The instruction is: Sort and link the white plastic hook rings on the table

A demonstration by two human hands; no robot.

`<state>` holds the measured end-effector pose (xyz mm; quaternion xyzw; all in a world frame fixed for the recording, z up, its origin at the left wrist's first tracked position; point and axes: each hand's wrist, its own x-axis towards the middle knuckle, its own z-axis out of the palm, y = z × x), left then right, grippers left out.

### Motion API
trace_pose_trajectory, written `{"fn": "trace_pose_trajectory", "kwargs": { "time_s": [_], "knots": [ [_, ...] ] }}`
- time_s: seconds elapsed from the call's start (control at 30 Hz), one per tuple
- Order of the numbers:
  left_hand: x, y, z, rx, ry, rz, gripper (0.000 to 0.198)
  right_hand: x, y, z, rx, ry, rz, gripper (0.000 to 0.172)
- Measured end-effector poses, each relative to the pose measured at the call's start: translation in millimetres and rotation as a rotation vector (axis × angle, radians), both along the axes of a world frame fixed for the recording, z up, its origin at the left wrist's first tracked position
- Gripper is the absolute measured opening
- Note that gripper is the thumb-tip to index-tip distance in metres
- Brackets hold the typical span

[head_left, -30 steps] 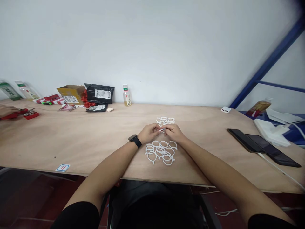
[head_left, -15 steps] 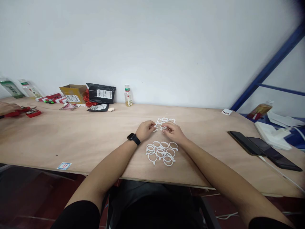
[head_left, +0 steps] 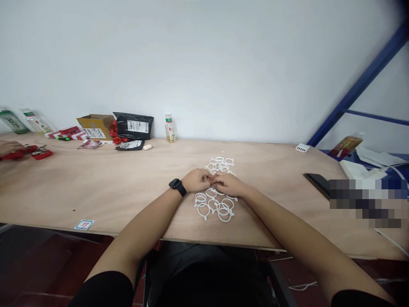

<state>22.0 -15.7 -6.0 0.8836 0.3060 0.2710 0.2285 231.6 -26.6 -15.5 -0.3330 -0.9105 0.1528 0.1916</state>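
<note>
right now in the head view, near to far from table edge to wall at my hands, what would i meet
Near rings → right hand beside left hand → far rings → white speck → wall

Looks forward and down from the person's head, over the lap (head_left: pixel 204 268) and across the table (head_left: pixel 134 183) to the wall (head_left: pixel 204 64) behind, near enough to take in both forearms (head_left: pixel 145 224) whole, with left hand (head_left: pixel 195 180) and right hand (head_left: pixel 230 183) just below mid-view.

Runs open across the worktop (head_left: pixel 128 170) from left hand (head_left: pixel 195 180) to back edge, then hits bottle (head_left: pixel 170 130) and black parcel (head_left: pixel 134 126)!
</note>
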Motion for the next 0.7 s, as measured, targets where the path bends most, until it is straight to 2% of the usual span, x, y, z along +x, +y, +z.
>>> {"fn": "trace_pose_trajectory", "kwargs": {
  "time_s": [0.13, 0.2, 0.37, 0.5, 0.6, 0.7],
  "knots": [
    [-1.9, 1.3, -3.4, -0.066, 0.048, -0.031, 0.041, 4.0, 4.6, -1.5, -0.006, -0.012, -0.048, 0.029],
    [-3.0, 3.3, -6.5, -0.091, 0.056, -0.031, 0.044, 4.3, 5.2, -2.3, -0.01, -0.005, -0.068, 0.028],
    [-1.5, 5.4, -9.7, -0.057, 0.027, -0.022, 0.035, 3.7, 4.0, -2.4, 0.011, 0.023, -0.06, 0.025],
    [1.8, 5.0, -8.0, 0.019, -0.053, 0.01, 0.022, 3.3, 2.7, -0.4, 0.029, 0.089, -0.079, 0.012],
    [3.3, 4.2, -6.5, 0.063, -0.09, 0.029, 0.019, 3.6, 2.4, 0.4, 0.018, 0.146, -0.087, 0.018],
    [4.7, 2.7, -5.5, 0.09, -0.102, 0.023, 0.019, 4.7, 2.9, -0.7, -0.012, 0.186, -0.126, 0.017]
  ]
}}
